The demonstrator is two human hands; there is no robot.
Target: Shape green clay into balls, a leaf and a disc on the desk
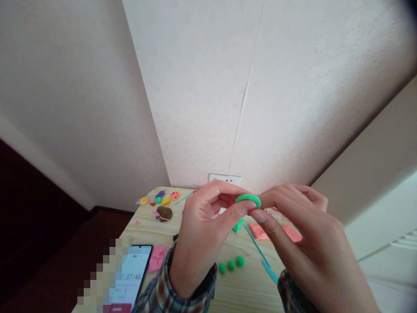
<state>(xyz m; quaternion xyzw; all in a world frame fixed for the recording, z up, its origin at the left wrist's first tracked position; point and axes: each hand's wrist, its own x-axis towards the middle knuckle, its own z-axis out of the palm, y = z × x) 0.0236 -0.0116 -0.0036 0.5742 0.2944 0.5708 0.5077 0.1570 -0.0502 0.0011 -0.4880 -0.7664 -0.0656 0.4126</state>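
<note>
Both hands are raised above a small wooden table (241,289) and pinch one curved strip of green clay (248,199) between them. My left hand (203,232) grips its left end with thumb and fingers closed. My right hand (301,237) pinches its right end with the thumb underneath. Three small green clay balls (231,264) lie in a row on the table below the hands.
A phone (133,276) showing a timer lies at the front left beside a pink clay piece (157,257). Small coloured clay figures (163,204) sit at the back left. Teal modelling tools (260,254), a green clay piece (238,225) and pink clay slabs (291,232) lie to the right. A wall socket (224,178) is behind.
</note>
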